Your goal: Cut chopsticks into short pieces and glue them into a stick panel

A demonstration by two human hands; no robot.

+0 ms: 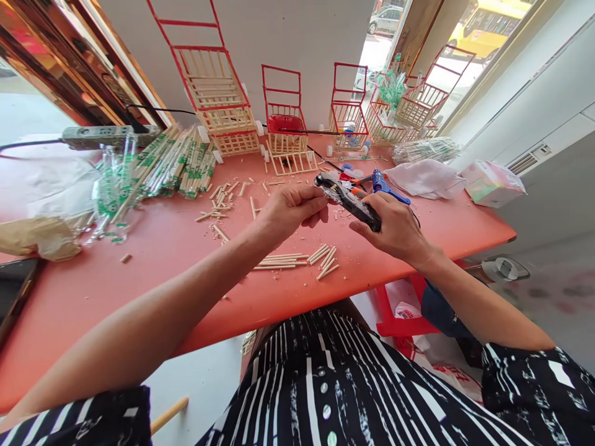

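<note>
My right hand (pixel 395 226) is wrapped around a dark, elongated hand tool (pixel 346 197) crusted with whitish residue, raised above the table; its exact kind is unclear. At the tool's far left end, my left hand (pixel 297 207) is closed in a pinch, and whatever lies between its fingers is hidden. A blue glue gun (pixel 381 183) rests just behind my right hand, with orange handles close by. Below my hands lie thin long wooden sticks (pixel 281 261) and a group of shorter cut sticks (pixel 325 257). More short pieces (pixel 220 201) are scattered to the left, among crumbs.
Several red-and-wood model carts (pixel 227 124) stand along the wall. Bagged stick bundles (pixel 176 161) and a power strip (pixel 109 135) occupy the left side. On the right are a white cloth (pixel 425 179) and a tissue box (pixel 495 183). The red table (pixel 390 263) has its front edge near my body.
</note>
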